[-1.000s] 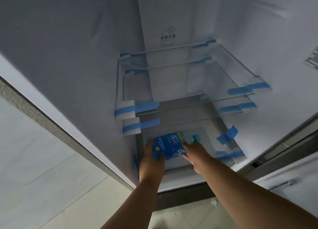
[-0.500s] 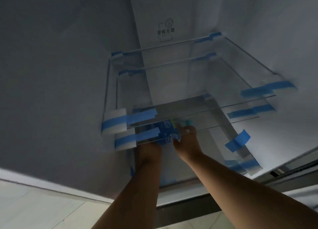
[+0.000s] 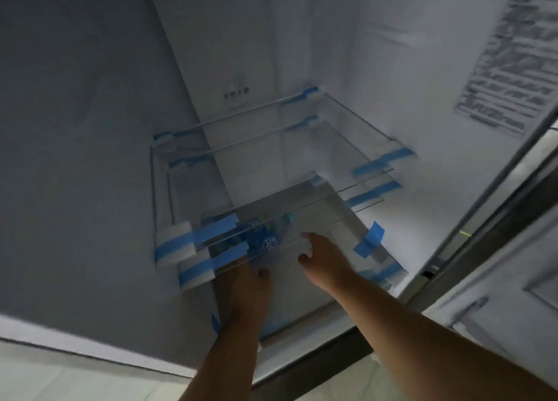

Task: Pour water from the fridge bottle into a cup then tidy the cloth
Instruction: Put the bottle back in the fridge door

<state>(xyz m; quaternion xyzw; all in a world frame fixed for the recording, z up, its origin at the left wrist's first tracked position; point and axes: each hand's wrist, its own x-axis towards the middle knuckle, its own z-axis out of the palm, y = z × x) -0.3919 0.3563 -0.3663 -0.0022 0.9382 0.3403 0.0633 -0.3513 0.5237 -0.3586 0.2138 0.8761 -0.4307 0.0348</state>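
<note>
bottle (image 3: 262, 238): blue label, lying on its side under the glass shelves (image 3: 271, 171), centre of frame, seen through the glass; cap points right.
left hand (image 3: 247, 283): reaching in below the lowest shelf edge, fingers hidden behind glass and bottle. Looks to be on the bottle's lower end, but can't tell if my grip is closed.
right hand (image 3: 324, 257): just right of the bottle, off it; grip open, fingers loosely spread.
shelves: blue tape (image 3: 369, 239) at the corners.
fridge: sticker (image 3: 510, 59) on the wall, upper right, blurred.
</note>
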